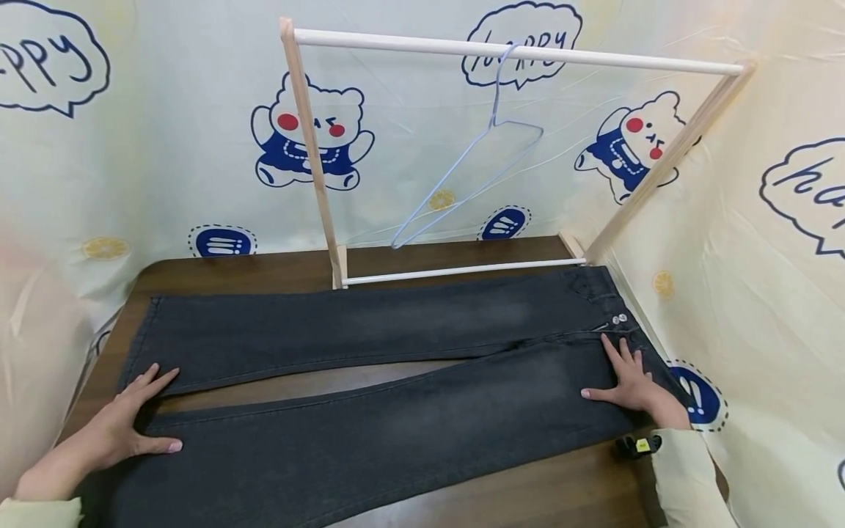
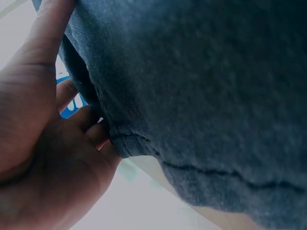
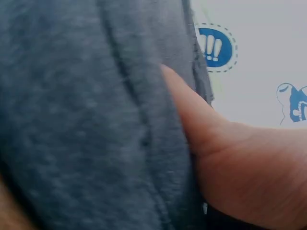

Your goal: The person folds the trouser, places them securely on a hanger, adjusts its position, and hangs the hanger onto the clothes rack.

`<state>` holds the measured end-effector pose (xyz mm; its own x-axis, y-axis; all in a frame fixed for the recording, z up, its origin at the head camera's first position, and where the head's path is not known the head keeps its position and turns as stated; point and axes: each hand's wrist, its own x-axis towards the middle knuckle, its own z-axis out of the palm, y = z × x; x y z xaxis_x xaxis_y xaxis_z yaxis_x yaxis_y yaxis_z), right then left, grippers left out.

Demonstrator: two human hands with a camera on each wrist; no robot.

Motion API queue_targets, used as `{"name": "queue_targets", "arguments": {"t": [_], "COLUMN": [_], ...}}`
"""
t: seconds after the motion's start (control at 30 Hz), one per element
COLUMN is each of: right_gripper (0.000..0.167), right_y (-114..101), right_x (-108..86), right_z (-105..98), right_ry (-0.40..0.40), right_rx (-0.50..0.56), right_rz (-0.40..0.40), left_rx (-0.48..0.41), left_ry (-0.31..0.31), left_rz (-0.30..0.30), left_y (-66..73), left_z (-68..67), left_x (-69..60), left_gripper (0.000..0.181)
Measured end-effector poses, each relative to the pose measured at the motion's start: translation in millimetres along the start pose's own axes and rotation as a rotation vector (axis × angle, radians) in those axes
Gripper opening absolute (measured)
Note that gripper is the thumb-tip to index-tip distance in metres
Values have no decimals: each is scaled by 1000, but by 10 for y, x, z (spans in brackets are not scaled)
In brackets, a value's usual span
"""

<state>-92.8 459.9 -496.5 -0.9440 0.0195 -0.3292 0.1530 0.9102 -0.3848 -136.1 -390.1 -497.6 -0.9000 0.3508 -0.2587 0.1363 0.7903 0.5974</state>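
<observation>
A pair of dark charcoal-grey denim trousers (image 1: 409, 411) lies spread across a brown wooden table (image 1: 521, 491), its legs running to the person's left and its stitched waistband (image 1: 614, 302) at the right, with two round silvery buttons (image 1: 619, 319) facing up. The step in hand appears to be laying the garment out and smoothing it flat. The legs sit slightly apart, with a strip of table between them, so the next move seems to call for a hold on the edges of the near leg if the two legs are to be brought together evenly.

The left hand (image 1: 119, 433) is spread at the hem end, thumb well away from the fingers: the thumb rests on the near leg, while the forefinger reaches over the gap to the corner of the far leg. In the left wrist view the cloth partly hides the other fingertips, and whether they slip under the hem cannot be told.

The right hand (image 1: 630, 385) lies on the near leg just below the waistband, fingers fanned towards the buttons and thumb stretched out along the leg; no gathered cloth shows in its grasp.

Behind the trousers, a pale blue wire hanger (image 1: 455, 169) hangs from the white top rail of a wooden-sided rack (image 1: 409, 44).
</observation>
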Motion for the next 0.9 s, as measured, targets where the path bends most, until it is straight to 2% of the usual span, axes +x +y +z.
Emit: {"name": "queue_targets", "arguments": {"t": [0.2, 0.43, 0.5, 0.67, 0.77, 0.83, 0.9], "right_gripper": [134, 130, 126, 117, 114, 113, 113], "right_y": [20, -57, -118, -294, -389, -468, -558], "right_x": [1, 26, -16, -250, -399, -479, -530], "right_z": [47, 47, 42, 25, 3, -19, -23], "right_ry": [12, 22, 33, 23, -23, -72, -126], "right_rx": [42, 24, 6, 23, 37, 28, -22], "right_rz": [-5, -28, -39, -103, -135, -124, -90], "left_rx": [-23, 127, 189, 318, 323, 301, 268], "left_ry": [2, 13, 30, 98, 157, 144, 97], "left_rz": [10, -31, -12, 45, 47, 23, -2], "left_y": [-45, -11, 41, 310, 474, 537, 569], "left_z": [2, 21, 50, 202, 294, 340, 381], "left_x": [-10, -109, -152, -315, -469, -574, -666], "left_gripper": [123, 117, 112, 94, 74, 53, 33]}}
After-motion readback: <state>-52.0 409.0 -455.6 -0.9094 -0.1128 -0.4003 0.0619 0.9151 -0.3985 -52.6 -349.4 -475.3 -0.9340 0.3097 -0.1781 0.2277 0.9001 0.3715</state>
